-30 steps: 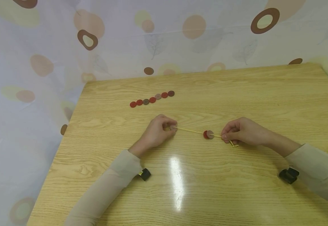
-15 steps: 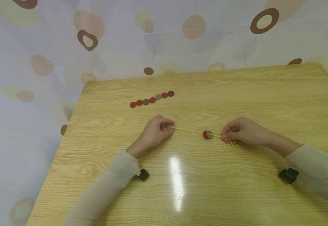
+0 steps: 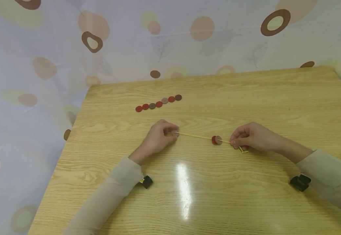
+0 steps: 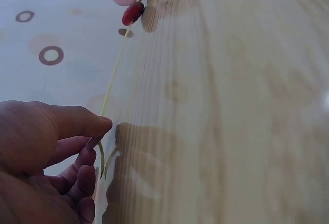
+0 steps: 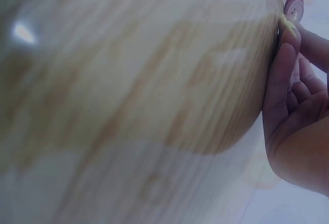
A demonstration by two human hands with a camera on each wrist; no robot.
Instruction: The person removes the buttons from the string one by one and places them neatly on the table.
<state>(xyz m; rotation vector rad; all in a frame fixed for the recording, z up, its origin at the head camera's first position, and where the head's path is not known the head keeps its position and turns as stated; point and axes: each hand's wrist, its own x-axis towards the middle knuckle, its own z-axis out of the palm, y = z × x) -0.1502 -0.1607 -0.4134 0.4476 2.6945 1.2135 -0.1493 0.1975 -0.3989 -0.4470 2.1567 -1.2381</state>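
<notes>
My left hand (image 3: 157, 137) pinches a pinkish-brown button (image 3: 174, 133) between thumb and fingertips. This button is threaded on a yellow string (image 3: 194, 135), whose short loose tail (image 4: 101, 161) hangs below the fingers in the left wrist view. Stretched straight, the string runs across to my right hand (image 3: 255, 137), which pinches it close to its knotted end (image 3: 242, 150). Just left of the right fingertips, a red button (image 3: 213, 140) and a pinkish button (image 3: 219, 140) sit together on the string. The pinkish one's face shows small holes in the right wrist view.
Farther back on the wooden table (image 3: 247, 98), a slanted row of several buttons (image 3: 158, 104) in red, grey, pink and dark brown lies flat. A patterned cloth (image 3: 182, 49) hangs behind the table. Black wrist cameras (image 3: 300, 182) sit under both sleeves.
My left hand has shifted slightly left, carrying its pinched button along and widening the gap to the other two buttons. The right hand stays in place.
</notes>
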